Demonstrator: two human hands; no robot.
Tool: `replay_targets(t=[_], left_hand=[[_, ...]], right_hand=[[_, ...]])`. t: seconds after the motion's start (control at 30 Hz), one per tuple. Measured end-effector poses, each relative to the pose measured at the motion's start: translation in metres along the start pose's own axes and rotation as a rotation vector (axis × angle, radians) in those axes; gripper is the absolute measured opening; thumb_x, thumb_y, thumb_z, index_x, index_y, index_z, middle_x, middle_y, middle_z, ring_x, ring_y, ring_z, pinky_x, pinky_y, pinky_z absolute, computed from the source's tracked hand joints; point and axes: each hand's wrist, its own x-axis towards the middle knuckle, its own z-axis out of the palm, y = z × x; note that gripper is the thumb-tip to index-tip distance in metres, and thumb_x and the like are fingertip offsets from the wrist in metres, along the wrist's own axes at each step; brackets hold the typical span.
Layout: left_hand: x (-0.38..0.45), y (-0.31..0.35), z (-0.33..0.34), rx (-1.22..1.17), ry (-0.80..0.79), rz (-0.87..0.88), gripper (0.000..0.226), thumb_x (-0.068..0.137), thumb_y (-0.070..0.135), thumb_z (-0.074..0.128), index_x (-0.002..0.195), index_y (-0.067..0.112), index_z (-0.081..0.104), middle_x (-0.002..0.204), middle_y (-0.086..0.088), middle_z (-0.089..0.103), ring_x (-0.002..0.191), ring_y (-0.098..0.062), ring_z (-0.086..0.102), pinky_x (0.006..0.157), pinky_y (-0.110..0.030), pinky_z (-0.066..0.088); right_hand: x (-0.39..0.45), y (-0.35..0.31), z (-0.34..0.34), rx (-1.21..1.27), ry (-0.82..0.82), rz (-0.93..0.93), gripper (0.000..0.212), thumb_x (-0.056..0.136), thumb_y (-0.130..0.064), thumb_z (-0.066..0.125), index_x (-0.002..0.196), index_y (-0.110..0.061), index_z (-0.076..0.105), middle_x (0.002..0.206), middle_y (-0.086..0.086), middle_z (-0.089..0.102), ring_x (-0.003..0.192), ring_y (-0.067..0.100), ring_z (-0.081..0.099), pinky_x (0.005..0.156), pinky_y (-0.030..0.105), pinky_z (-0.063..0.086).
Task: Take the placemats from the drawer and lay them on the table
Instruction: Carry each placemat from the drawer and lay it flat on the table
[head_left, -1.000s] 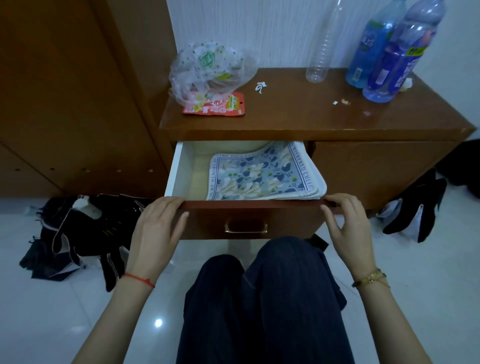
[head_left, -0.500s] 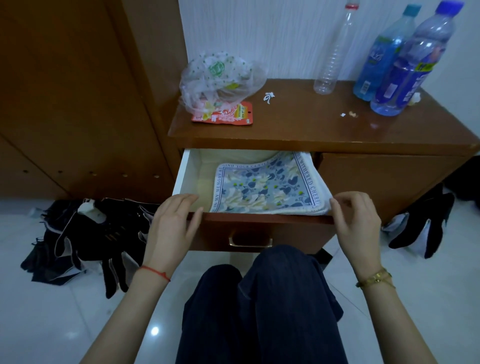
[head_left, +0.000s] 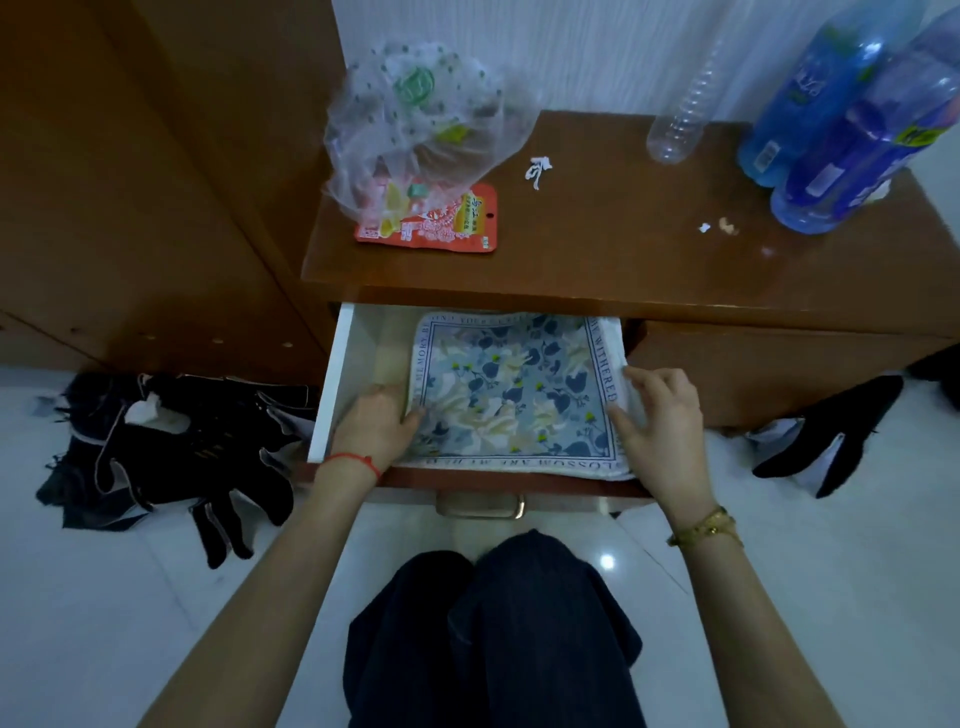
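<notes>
A: Head view, only one. Risk first?

B: The placemats (head_left: 514, 389) lie in a stack in the open drawer (head_left: 332, 374), pushed to its right side, right edge riding up the wall. From the layered white edge at the near right corner, it looks like more than one. If the person lifts with a shallow hold, only the top one may come and the rest slide back or fan out. Soft fabric, so it would likely sag and could catch on the drawer front (head_left: 467, 486) on the way out.

A: Anything else?

B: The table (head_left: 623, 249) above overhangs the far part of the drawer, so a straight-up lift could hit its underside. Its top is cluttered too: plastic bag (head_left: 421, 119) and red packet (head_left: 457, 223) far left, clear bottle (head_left: 680, 119) and blue bottles (head_left: 841, 135) far right. Laying the mats there could nudge a bottle over.

A: Grip, left?

B: Left hand (head_left: 376, 426) is inside the drawer at the stack's left edge, thumb on top of the fabric, fingers going down beside or under it. Looks like a pinch on the edge.

A: Right?

B: Right hand (head_left: 660, 421) is at the right edge, fingers spread and only lightly bent, tips touching the border. Contact, but no closed hold visible yet.
</notes>
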Motion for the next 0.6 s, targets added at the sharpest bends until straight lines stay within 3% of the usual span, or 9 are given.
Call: replay_targets(t=[0.1,0.23,0.43,0.6], left_hand=[[-0.002,0.005,-0.004,-0.041,-0.188,-0.149,0.045,0.094,0.037,0.053,0.122,0.002,0.057,0.122,-0.024,0.059,0.11,-0.037,0.056,0.091,-0.037,0.045],[-0.003,0.014,-0.011,-0.128,-0.333,-0.22,0.047,0.095,0.037,0.051,0.126,0.001,0.055,0.126,-0.02,0.059,0.115,-0.033,0.054,0.09,-0.029,0.041],[-0.004,0.015,-0.021,-0.188,-0.307,-0.286,0.04,0.091,0.028,0.061,0.118,-0.002,0.062,0.119,-0.022,0.064,0.11,-0.033,0.059,0.086,-0.028,0.043],[-0.013,0.014,-0.031,-0.284,-0.281,-0.303,0.034,0.081,0.02,0.073,0.111,0.003,0.068,0.11,-0.015,0.069,0.098,-0.026,0.064,0.075,-0.02,0.041]], right_hand=[[0.0,-0.004,-0.004,0.017,-0.04,0.023,0.047,0.083,-0.013,0.069,0.127,-0.007,0.054,0.109,0.008,0.048,0.104,0.02,0.042,0.091,0.02,0.029],[-0.002,-0.007,-0.007,0.019,-0.059,0.043,0.048,0.082,-0.009,0.069,0.128,-0.006,0.053,0.107,0.011,0.048,0.099,0.016,0.041,0.09,0.017,0.029],[-0.001,-0.014,-0.009,0.056,-0.086,0.114,0.048,0.082,-0.009,0.069,0.127,-0.005,0.052,0.11,0.011,0.046,0.105,0.018,0.041,0.094,0.024,0.036],[-0.005,-0.018,-0.013,0.127,-0.082,0.228,0.045,0.079,-0.007,0.071,0.121,-0.004,0.055,0.113,0.012,0.048,0.106,0.019,0.043,0.093,0.017,0.032]])
